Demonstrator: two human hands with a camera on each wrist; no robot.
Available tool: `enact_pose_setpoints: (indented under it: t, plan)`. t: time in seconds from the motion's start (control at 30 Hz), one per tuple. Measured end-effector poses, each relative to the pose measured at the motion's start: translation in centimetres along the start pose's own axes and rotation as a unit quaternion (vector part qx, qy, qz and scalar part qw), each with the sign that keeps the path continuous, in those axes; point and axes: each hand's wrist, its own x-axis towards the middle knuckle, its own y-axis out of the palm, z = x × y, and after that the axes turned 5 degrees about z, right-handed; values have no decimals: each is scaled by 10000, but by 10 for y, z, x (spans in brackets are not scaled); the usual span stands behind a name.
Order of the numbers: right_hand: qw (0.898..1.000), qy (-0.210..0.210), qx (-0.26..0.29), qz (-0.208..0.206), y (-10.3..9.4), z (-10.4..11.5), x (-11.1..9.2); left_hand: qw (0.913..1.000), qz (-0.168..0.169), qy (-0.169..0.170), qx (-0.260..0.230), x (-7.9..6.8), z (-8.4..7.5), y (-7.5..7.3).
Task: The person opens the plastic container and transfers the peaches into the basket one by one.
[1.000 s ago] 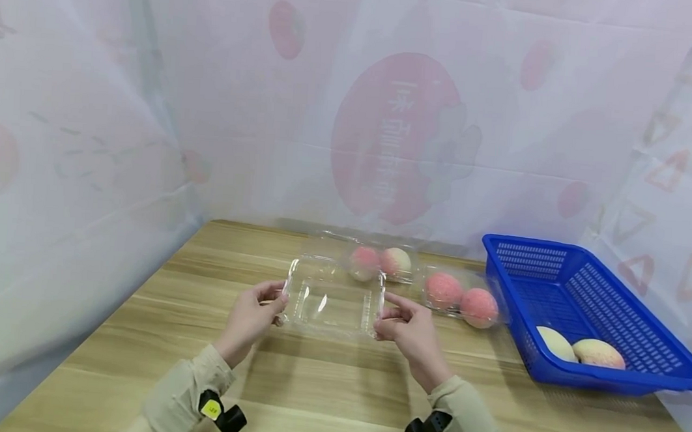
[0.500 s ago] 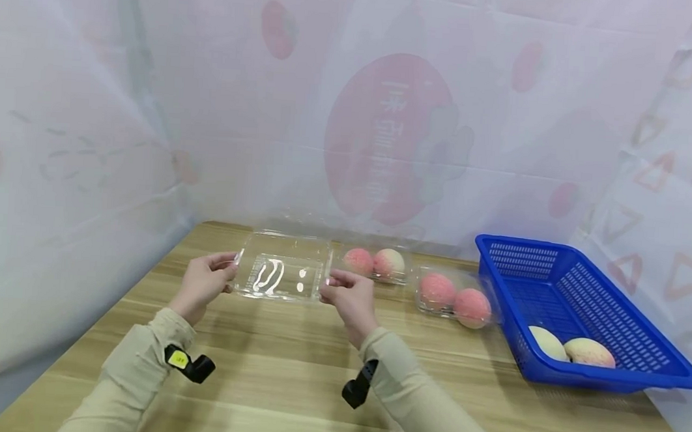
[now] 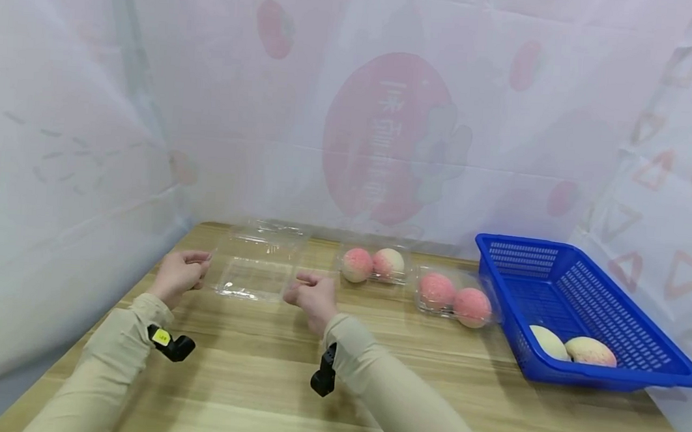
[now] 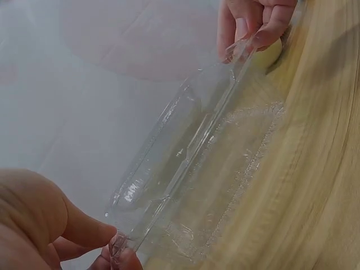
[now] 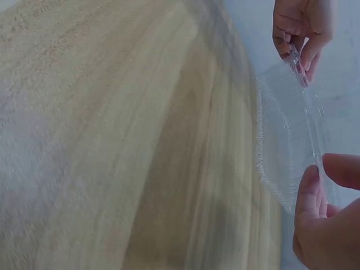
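A clear plastic clamshell box [image 3: 255, 273] with its lid raised is at the back left of the table, nothing inside it. My left hand [image 3: 179, 277] pinches its left edge between thumb and fingers. At the opposite edge my right hand [image 3: 313, 299] pinches the rim the same way. Both wrist views show the transparent box [image 4: 197, 169] stretched between the two hands. Whether its base touches the table is hard to tell.
Right of the box stands a clear box with two pink-and-cream peaches [image 3: 373, 265]. Another clear box with two pink peaches [image 3: 455, 300] is beside the blue plastic basket [image 3: 617, 302], which holds two pale peaches [image 3: 590, 351]. A printed white curtain [image 3: 256, 139] rises behind the wooden table [image 3: 243, 380].
Both hands have carried the clear clamshell box leftward from in front of the peach boxes to the back left of the table. The peach boxes and basket have stayed put.
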Motion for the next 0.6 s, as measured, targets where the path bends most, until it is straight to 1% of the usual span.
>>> enact_pose_setpoints:
  t: [0.07, 0.17, 0.27, 0.4, 0.47, 0.6]
  plan:
    - [9999, 154, -34, -68, 3, -3, 0, 9997, 109, -167, -109, 1, 4, -1]
    - [9994, 312, -110, -47, 5, -5, -1, 9990, 194, -364, -196, 3, 11, -3]
    - [9989, 447, -107, 16, 8, -6, 0, 9986, 202, -446, -203, 5, 19, -5]
    - [9980, 604, 103, 175, 13, -9, 2, 9974, 261, -541, -410, 4, 28, -11]
    - [9972, 661, 239, 251, 15, -10, 3, 9962, 287, -634, -522, 4, 30, -15]
    - [9959, 753, 270, 426, 14, -8, 3, 9952, 306, -757, -548, 5, 32, -20]
